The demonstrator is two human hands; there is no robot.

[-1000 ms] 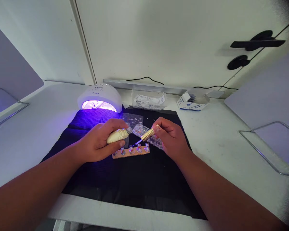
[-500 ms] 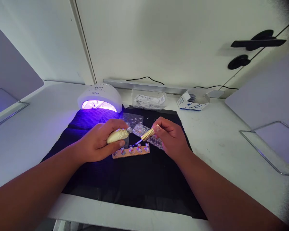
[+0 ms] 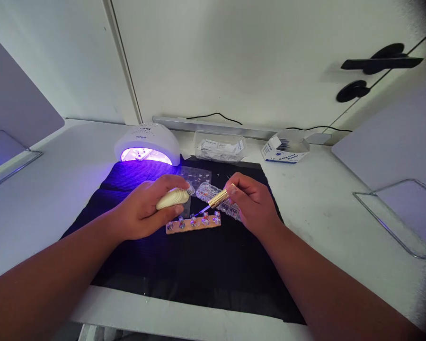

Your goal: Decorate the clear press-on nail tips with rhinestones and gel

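My left hand (image 3: 147,208) is closed around a cream, ridged nail polish bottle (image 3: 172,199) that lies tilted, its open neck toward the right. Between the thumb and fingers of my right hand (image 3: 253,201) is a gold-handled polish brush (image 3: 219,198). The brush tip points down and left, at or just above the middle of a row of small decorated nail tips (image 3: 194,219). They stand on a wooden strip (image 3: 188,229) below both hands. Behind the brush lies a clear compartment case (image 3: 208,190) of small decorations, partly hidden by my right hand.
A white nail lamp (image 3: 147,142) glows purple at the back left. Behind my hands stand a clear tub (image 3: 220,148) of paper packets and an alcohol pads box (image 3: 286,150). A clear sheet (image 3: 199,174) lies on the black mat (image 3: 191,270).
Almost nothing differs. The bottle in my left hand has shifted very slightly; the brush stays over the middle nail tip.
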